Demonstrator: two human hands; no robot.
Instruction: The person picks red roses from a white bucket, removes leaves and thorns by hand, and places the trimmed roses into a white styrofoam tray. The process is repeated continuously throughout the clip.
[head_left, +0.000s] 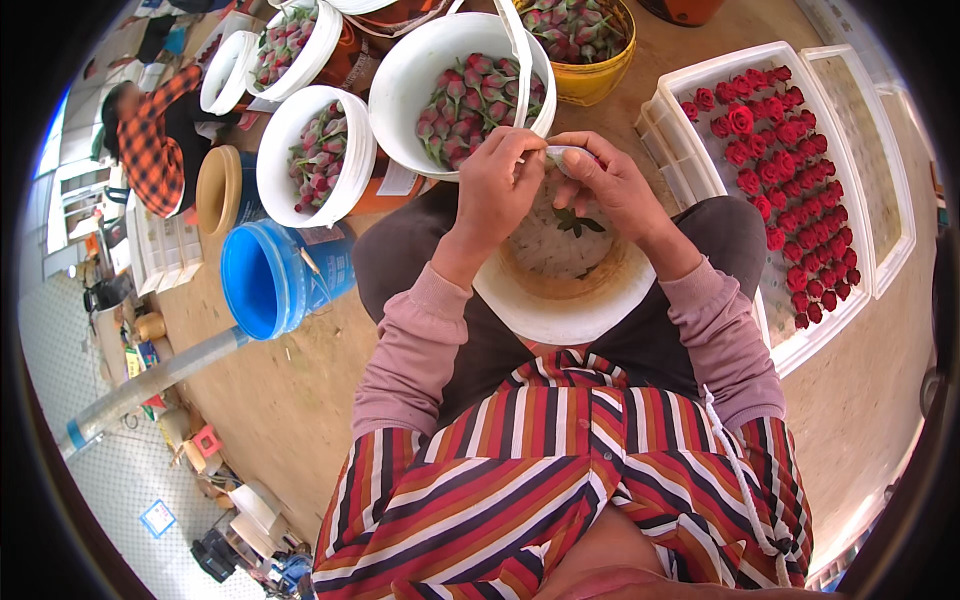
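My left hand (499, 191) and my right hand (611, 187) meet above a white bucket (562, 322) between my knees. A small pale thing (557, 152) is held in my right hand, with a bit of red showing beside its fingers; the fingers hide most of it. At its left end, the thumb and fingertips of my left hand pinch together, and what lies between them is mostly hidden. Inside the bucket below are pale scraps (540, 247) and a green leaf sprig (577, 222).
White buckets (390, 135) of rosebuds (480, 105) and a yellow bucket (592, 86) stand ahead. An open blue bucket (259, 281) is at left. Red roses (787, 195) stand in rows in a white crate (757, 345) at right. Another person (154, 142) sits far left.
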